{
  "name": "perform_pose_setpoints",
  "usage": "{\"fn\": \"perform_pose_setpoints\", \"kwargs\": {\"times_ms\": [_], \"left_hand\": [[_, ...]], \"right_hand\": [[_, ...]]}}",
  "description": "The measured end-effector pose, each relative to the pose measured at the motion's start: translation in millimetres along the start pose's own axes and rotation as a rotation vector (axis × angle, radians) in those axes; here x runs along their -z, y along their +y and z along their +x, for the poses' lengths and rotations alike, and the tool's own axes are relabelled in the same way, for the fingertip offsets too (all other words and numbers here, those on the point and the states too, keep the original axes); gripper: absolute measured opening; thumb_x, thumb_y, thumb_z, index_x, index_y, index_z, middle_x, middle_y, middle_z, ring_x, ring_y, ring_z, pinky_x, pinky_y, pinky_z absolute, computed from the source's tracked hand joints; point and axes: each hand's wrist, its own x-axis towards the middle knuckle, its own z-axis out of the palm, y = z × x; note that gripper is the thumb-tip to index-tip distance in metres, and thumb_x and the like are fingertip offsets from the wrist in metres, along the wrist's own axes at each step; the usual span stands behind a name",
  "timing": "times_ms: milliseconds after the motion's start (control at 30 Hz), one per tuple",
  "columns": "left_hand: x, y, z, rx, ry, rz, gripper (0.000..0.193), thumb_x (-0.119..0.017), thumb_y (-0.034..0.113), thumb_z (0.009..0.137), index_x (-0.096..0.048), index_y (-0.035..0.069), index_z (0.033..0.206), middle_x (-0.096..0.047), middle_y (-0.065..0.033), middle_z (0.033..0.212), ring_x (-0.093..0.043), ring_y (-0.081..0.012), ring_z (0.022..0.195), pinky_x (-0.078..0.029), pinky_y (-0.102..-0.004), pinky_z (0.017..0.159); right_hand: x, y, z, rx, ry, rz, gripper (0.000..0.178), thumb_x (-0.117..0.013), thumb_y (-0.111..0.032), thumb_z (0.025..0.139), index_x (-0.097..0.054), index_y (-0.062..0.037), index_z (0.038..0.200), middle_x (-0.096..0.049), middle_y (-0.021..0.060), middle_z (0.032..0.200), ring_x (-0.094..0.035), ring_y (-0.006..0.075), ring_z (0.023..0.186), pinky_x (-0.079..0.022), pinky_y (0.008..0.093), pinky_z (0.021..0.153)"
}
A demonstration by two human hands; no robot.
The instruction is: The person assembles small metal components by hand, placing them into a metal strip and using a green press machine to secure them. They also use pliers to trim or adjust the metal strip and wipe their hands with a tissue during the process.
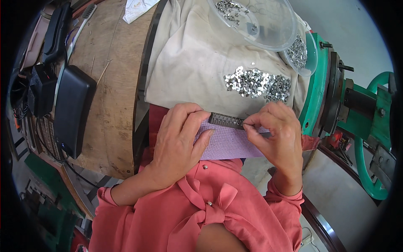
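Coral-pink blouse (201,227) with a tied bow at the chest fills the lower middle, nearest the camera, its sleeves reaching toward both hands. Above it, the right hand (279,136) has thumb and forefinger pressed together at the right end of a dark slotted metal bar (226,120); I cannot tell whether a small piece sits between those tips. The left hand (178,134) curves over the left end, its forefinger tip against the bar and its thumb spread apart, lower down, by the purple cloth; how firmly these fingers grip cannot be told. The bar lies between the two hands, over the upper edge of the purple woven cloth (231,143), and a row of small shiny parts shows along it.

Beyond the hands, a beige cloth (180,67) bears a loose pile of small metal pieces (256,82). Farther out, a large clear tub (275,29) with metal parts inside stands at the cloth's far side, and a smaller clear tub (311,59), also holding metal parts, sits partly behind it. To the right is a green machine (312,94) with a green handwheel (364,168). To the left, a wooden table (115,84) carries a long black case (75,109) and a brush (87,13).
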Motion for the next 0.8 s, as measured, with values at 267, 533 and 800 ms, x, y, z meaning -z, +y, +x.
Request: {"fn": "perform_pose_setpoints", "kwargs": {"times_ms": [267,533,800], "left_hand": [[-0.2,-0.1,0.4,-0.006,0.003,0.005,0.036,-0.073,0.004,0.08,-0.06,0.001,0.113,-0.055,-0.0145,0.109,-0.057,-0.0315,0.098,-0.048,-0.0389,0.083],[0.7,1.0,0.3,0.002,0.001,0.003,0.036,-0.074,0.003,0.079,-0.061,0.001,0.112,-0.055,-0.0143,0.109,-0.057,-0.0314,0.098,-0.048,-0.0391,0.083],[1.0,1.2,-0.1,0.005,-0.001,-0.012,0.036,-0.074,0.005,0.079,-0.06,0.001,0.112,-0.055,-0.0144,0.109,-0.057,-0.0315,0.099,-0.048,-0.0396,0.084]], "right_hand": [[-8.8,-11.7,-0.6,0.087,-0.015,-0.165,0.012,-0.077,-0.01,0.066,-0.071,-0.0088,0.077,-0.055,0.0026,0.075,-0.055,0.0228,0.074,-0.041,0.0363,0.066],[-9.5,-18.8,1.9,0.104,-0.053,-0.25,0.01,-0.074,-0.011,0.068,-0.067,-0.0084,0.074,-0.053,0.0045,0.075,-0.054,0.0231,0.076,-0.04,0.0369,0.068],[-9.3,-14.9,10.5,0.06,-0.071,-0.157,0.015,-0.077,-0.007,0.064,-0.067,-0.0085,0.075,-0.055,0.0038,0.072,-0.056,0.0244,0.073,-0.041,0.037,0.066]]}}
